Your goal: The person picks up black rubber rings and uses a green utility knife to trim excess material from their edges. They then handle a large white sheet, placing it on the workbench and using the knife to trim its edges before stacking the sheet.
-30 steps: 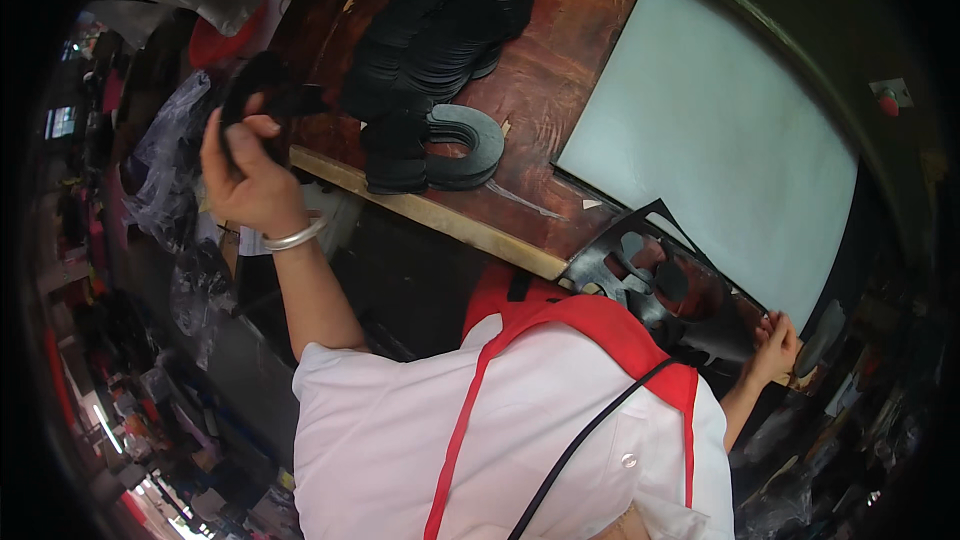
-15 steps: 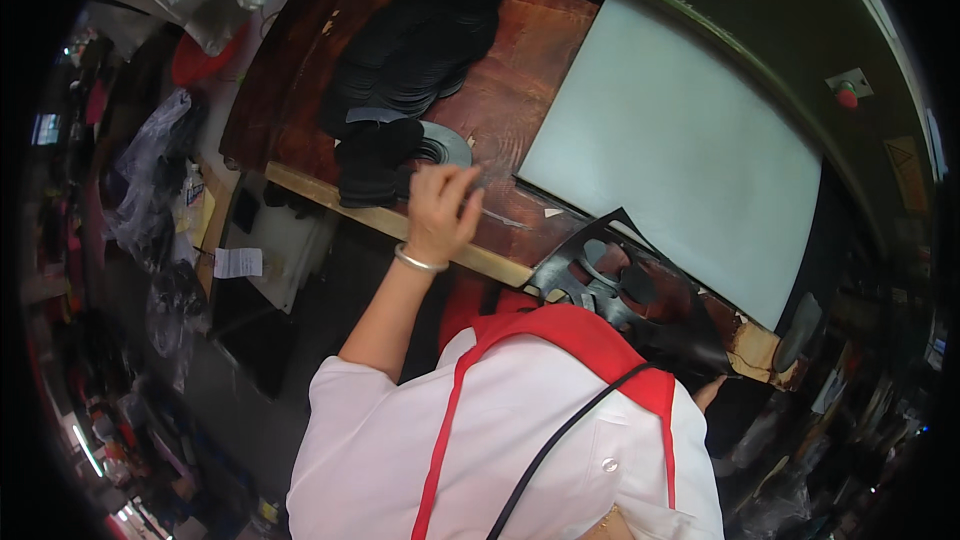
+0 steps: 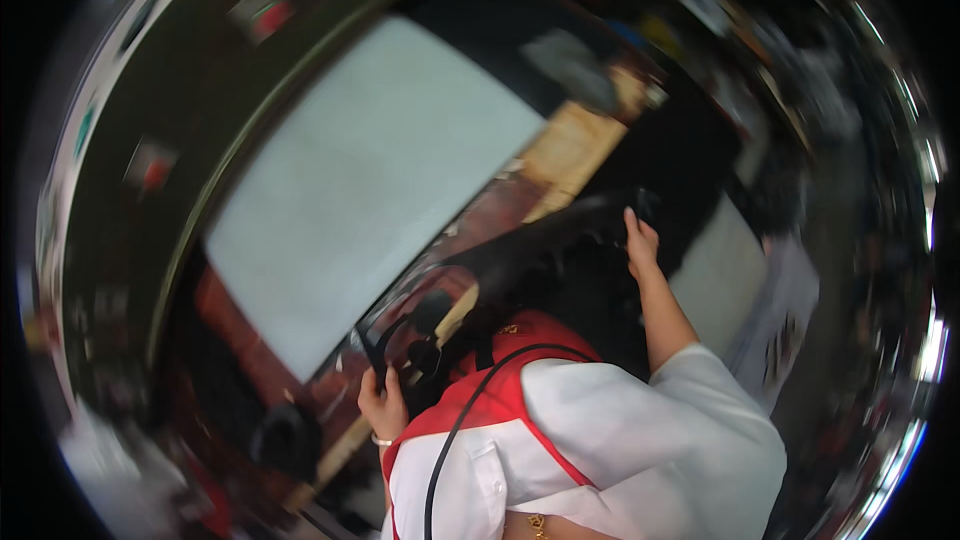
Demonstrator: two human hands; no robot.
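Observation:
A black sheet with rounded cut-outs [image 3: 525, 258] stretches between my two hands along the table's near edge. My left hand [image 3: 383, 402] grips its left end, fingers closed, with a pale bangle at the wrist. My right hand [image 3: 640, 240] is raised further out to the right, its fingers closed on the sheet's other end. Dark rounded pieces [image 3: 432, 312] show at the cut-outs near my left hand; whether they are attached to the sheet I cannot tell. Motion blurs much of the picture.
A large pale grey board [image 3: 380, 175] lies beyond the sheet. Past it stands a dark green machine front with red buttons [image 3: 268, 20]. Bare wood [image 3: 572, 152] and a grey rounded piece [image 3: 575, 68] lie at the board's right. Blurred dark pieces [image 3: 285, 435] sit at lower left.
The view has swung round to the right. My left hand has left the stacked dark pieces and now holds the sheet's left end. The right hand has come into fuller view, raising the other end.

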